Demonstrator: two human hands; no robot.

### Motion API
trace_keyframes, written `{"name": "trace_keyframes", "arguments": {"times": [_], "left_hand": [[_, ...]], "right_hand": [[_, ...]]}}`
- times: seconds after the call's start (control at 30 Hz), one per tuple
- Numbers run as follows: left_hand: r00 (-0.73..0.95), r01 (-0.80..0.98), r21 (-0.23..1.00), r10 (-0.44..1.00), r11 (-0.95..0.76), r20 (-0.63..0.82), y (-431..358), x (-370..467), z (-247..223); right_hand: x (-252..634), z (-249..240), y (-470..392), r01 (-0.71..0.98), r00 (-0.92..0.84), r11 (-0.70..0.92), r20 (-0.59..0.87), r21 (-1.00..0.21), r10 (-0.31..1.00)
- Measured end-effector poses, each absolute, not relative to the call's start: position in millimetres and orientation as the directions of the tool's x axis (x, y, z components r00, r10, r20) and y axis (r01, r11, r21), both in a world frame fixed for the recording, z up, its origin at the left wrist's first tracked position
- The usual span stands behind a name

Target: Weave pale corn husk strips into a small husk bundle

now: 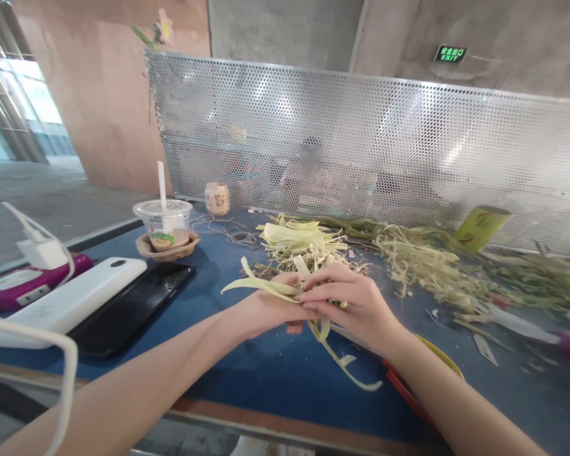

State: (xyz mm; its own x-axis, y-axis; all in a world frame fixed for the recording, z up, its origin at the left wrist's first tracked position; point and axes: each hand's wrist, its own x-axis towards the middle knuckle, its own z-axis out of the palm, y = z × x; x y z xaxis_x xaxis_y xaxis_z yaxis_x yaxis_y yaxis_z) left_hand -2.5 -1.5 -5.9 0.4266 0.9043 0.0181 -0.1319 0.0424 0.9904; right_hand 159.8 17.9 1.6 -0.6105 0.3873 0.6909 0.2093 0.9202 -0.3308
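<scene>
Over the near middle of the table, my left hand (273, 307) and my right hand (349, 299) meet with their fingers closed on pale green corn husk strips (266, 286). One loose end points left across my left wrist. Another long, curled end (346, 368) hangs down below the fingers toward the blue tabletop (266, 386). Right-hand fingertips press on the strips against the left hand, and the exact grip is partly hidden. Just beyond the hands lies a pile of pale husks and shreds (299, 237).
To the left are a lidded cup with a straw (164, 221), a black phone (133, 310), a white power bank (71, 301) and a purple power strip (33, 284). Red and yellow handles (411, 392) lie under my right forearm. A perforated metal screen (266, 126) stands behind.
</scene>
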Motion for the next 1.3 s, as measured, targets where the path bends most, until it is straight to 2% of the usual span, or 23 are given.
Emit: {"name": "trace_keyframes", "arguments": {"times": [0.13, 0.27, 0.4, 0.53, 0.67, 0.77, 1.0, 1.1, 1.3], "left_hand": [[0.496, -0.137, 0.99, 0.868, 0.032, 0.041, -1, -3, -2], [0.543, -0.136, 0.991, 0.837, 0.006, 0.069, 0, -6, -2], [0.572, -0.078, 0.997, 0.818, -0.017, 0.059, 0, -8, -6], [0.592, -0.02, 0.999, 0.804, -0.045, 0.049, 0, -6, -7], [0.598, -0.093, 0.995, 0.797, -0.034, 0.083, 0, -4, -7], [0.559, -0.105, 0.994, 0.825, -0.026, 0.081, 0, -4, -7], [0.552, -0.186, 0.979, 0.833, 0.078, 0.038, -1, -2, -5], [0.549, -0.164, 0.982, 0.836, 0.094, 0.011, -1, -1, -6], [0.513, -0.037, 0.999, 0.858, 0.002, 0.018, 2, -5, -11]], "right_hand": [[161, 2, 20, 0.203, -0.64, 0.875, 0.617, -0.439, 0.458], [165, 8, 18, 0.184, -0.646, 0.848, 0.589, -0.497, 0.486], [168, 14, 18, 0.164, -0.58, 0.767, 0.569, -0.62, 0.583], [163, 17, 18, 0.248, -0.486, 0.665, 0.504, -0.704, 0.714], [155, 13, 16, 0.322, -0.509, 0.666, 0.469, -0.673, 0.721], [153, 10, 15, 0.317, -0.512, 0.679, 0.484, -0.662, 0.71], [157, 7, 14, 0.266, -0.43, 0.615, 0.48, -0.742, 0.765], [157, 7, 15, 0.266, -0.416, 0.636, 0.509, -0.724, 0.754], [156, 6, 14, 0.33, -0.411, 0.67, 0.537, -0.665, 0.736]]}}
